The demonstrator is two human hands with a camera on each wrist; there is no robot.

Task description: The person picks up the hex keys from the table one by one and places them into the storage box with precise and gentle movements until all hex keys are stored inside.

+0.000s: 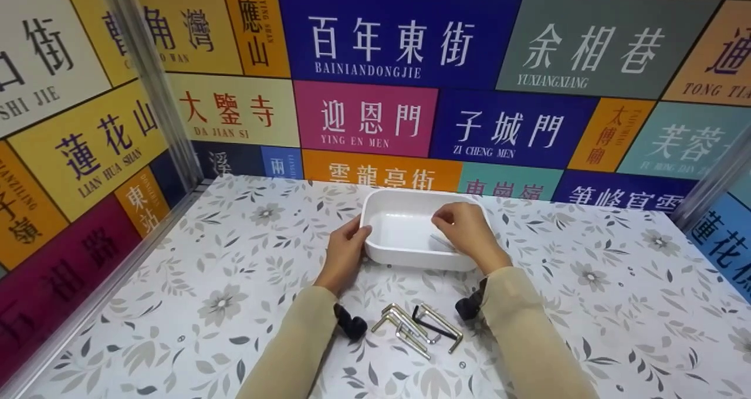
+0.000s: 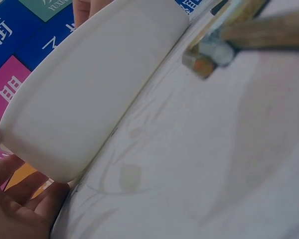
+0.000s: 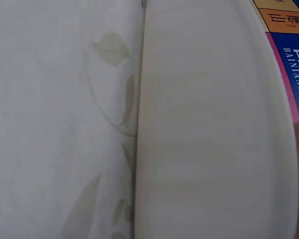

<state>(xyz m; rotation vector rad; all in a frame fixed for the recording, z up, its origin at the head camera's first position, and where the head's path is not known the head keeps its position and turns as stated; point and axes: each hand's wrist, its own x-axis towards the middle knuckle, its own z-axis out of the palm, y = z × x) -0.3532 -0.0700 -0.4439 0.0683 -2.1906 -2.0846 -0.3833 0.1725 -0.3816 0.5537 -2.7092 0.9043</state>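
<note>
We see the white tray (image 1: 422,260) on the patterned surface (image 1: 176,323), the left hand (image 1: 345,249) gripping its left end. The right hand (image 1: 469,229) bends over its right side; we cannot tell whether it pinches the thin rod (image 1: 442,242) there. Hex keys (image 1: 410,323) lie between the sleeves (image 1: 293,340).

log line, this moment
left hand: grips white rectangular plastic box; right hand: over box; gold/silver/black L-shaped metal hex keys: outside box

A white, round-cornered tray (image 1: 422,260) sits upright; a thin grey rod (image 1: 444,242), perhaps a hex key but partly hidden, shows inside, right of centre. Nearer the viewer, gold, silver and black hex keys (image 1: 413,324) lie in a loose, overlapping cluster.
</note>
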